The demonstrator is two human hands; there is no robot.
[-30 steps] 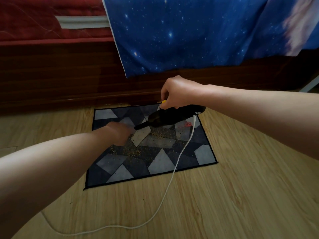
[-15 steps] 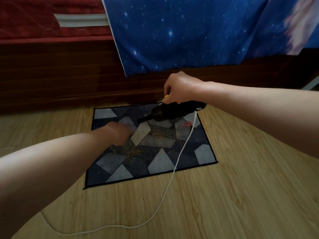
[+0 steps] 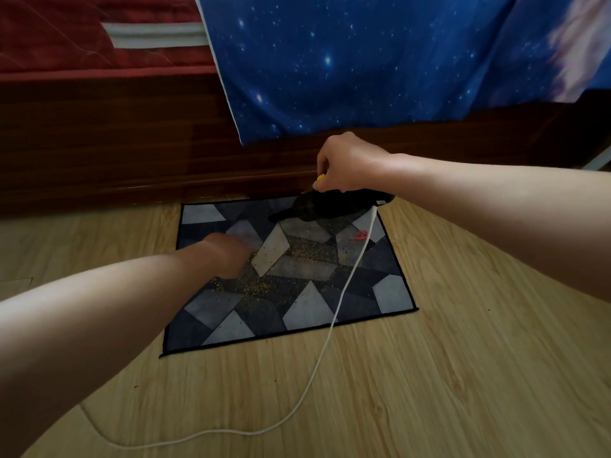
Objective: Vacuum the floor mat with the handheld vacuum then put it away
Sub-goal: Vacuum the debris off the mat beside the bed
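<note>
A small floor mat (image 3: 307,312) with a grey and dark blue geometric pattern lies on the wooden floor, strewn with yellowish crumbs across its middle. My right hand (image 3: 347,163) grips the handle of a black handheld vacuum (image 3: 330,206), held over the mat's far edge with its nozzle pointing left. A white cord (image 3: 334,322) trails from the vacuum's rear across the mat and over the floor toward me. My left hand (image 3: 228,256) rests on the mat's left half, fingers hidden from view. A small red scrap (image 3: 360,234) lies on the mat near the cord.
A dark wooden bed frame (image 3: 132,153) runs along the far side of the mat. A blue starry sheet (image 3: 363,67) hangs over it, and a red mattress (image 3: 66,38) shows at the upper left. Light wooden floor (image 3: 463,358) surrounds the mat.
My right hand has drawn the vacuum away from the mat's middle toward its far edge, slightly up and right. My left hand has stayed on the mat.
</note>
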